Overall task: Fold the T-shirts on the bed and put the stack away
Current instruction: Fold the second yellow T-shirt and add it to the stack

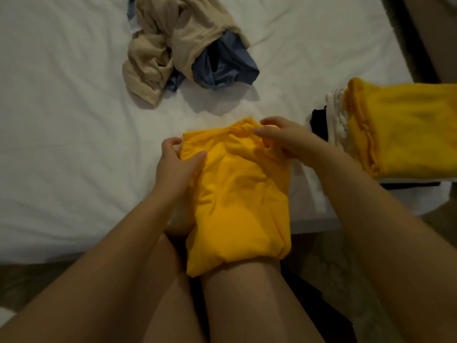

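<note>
While hands (pixel 178 162) (pixel 280 138) grip it, T-shirt (pixel 237 189) lies between them.

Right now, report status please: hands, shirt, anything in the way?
Left hand and right hand both grip yellow T-shirt, draped over bed edge. Folded stack at right. Unfolded pile ahead, not blocking.

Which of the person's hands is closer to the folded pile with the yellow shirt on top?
Right. The right hand grips the yellow T-shirt close to the folded pile; the left hand holds the shirt's opposite edge, farther away.
</note>
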